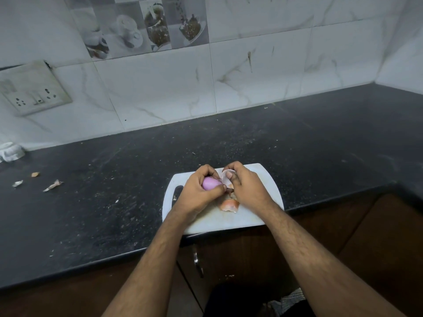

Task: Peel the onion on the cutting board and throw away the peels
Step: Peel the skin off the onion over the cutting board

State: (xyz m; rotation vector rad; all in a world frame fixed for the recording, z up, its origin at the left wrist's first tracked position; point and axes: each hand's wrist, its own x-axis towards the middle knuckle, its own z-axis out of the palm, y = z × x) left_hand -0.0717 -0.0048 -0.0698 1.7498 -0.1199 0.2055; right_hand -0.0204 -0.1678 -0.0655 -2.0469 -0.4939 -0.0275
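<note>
Right over the white cutting board (263,177), both hands worked the onion (211,183).
The left hand (198,191) gripped the purple bulb; the right hand (246,188) pinched a pale peel (225,176) curling off it, with a brown peel (229,205) lying on the board below.

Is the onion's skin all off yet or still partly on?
Partly on. The onion shows bare purple in the left hand, but the right hand pinches a peel at it.
</note>
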